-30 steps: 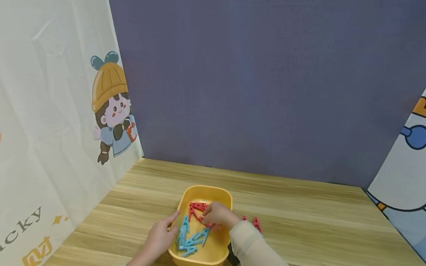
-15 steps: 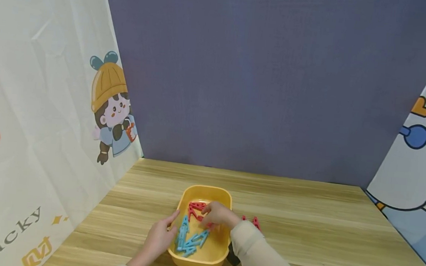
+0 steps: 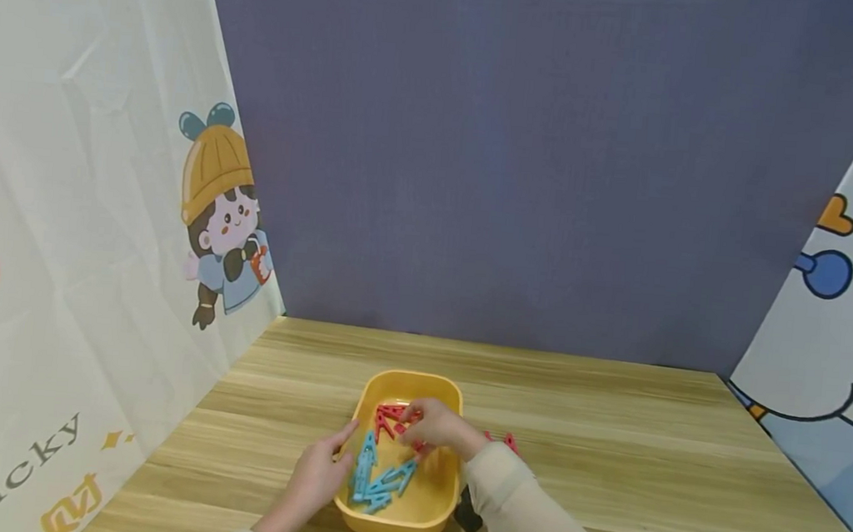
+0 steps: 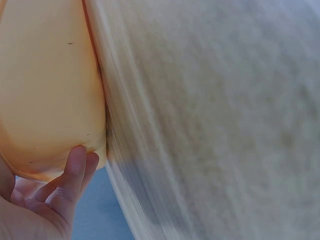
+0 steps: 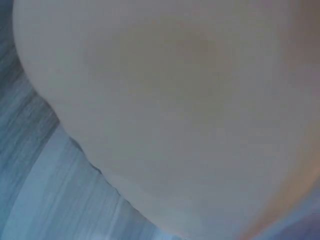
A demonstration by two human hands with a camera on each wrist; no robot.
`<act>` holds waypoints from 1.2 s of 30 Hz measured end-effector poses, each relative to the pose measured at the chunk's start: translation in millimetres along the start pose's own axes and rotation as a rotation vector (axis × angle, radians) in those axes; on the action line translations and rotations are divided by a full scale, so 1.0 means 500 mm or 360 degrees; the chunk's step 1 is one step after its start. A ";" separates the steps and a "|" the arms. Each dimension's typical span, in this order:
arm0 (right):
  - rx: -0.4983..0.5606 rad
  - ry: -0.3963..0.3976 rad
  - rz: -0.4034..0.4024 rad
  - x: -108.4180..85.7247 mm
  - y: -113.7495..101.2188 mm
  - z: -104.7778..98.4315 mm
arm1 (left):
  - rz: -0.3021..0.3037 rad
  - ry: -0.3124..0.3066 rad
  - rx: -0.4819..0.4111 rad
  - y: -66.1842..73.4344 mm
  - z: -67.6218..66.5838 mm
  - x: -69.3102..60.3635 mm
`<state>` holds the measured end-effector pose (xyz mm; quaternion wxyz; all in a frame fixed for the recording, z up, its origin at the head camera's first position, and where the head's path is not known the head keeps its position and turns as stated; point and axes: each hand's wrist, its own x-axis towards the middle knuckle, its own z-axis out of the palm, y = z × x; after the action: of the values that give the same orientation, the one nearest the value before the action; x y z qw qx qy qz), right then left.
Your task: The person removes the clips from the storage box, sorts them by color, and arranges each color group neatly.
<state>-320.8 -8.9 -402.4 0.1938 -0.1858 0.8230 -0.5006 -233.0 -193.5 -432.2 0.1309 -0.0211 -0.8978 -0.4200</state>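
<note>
A yellow plastic basin (image 3: 396, 531) stands on the wooden table. My left hand (image 3: 318, 473) holds its left side, thumb at the rim; in the left wrist view my bent fingers (image 4: 75, 165) touch the outer wall. Red clothespins (image 3: 385, 423) lie in the basin's far part, and several light-blue clothespins (image 3: 372, 479) lie in its near left part. Reaching inside from the right, my right hand (image 3: 438, 427) pinches a red clothespin (image 3: 400, 428), mostly covered by the fingers. A pale sleeve (image 5: 150, 125) blocks most of the right wrist view.
More red clothespins (image 3: 510, 441) lie on the table to the right of the basin, partly behind my right sleeve (image 3: 521, 499). A dark object (image 3: 467, 515) shows beneath that forearm. A dark cloth wall (image 3: 516, 181) bounds the table at the back, with printed sheets at both sides.
My right hand has lifted slightly inside the basin, with the red clothespin at its fingertips moving along. The left hand stays at the basin's side. The head view has shifted a little.
</note>
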 end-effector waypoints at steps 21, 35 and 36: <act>0.0211 -0.0098 -0.0085 -0.026 0.003 -0.033 | -0.0046 0.0003 0.0009 0.001 0.002 0.000; 0.0231 -0.0123 -0.0125 -0.030 0.008 -0.047 | -0.0068 -0.0023 -0.0045 0.001 0.001 0.000; 0.0240 -0.0127 -0.0131 -0.031 0.008 -0.048 | -0.0064 -0.0023 -0.0039 0.001 0.001 0.000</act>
<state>-320.4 18.6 -393.7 0.2190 -0.2241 0.7663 -0.5609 -233.3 -193.0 -432.2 0.1158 -0.0077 -0.8937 -0.4334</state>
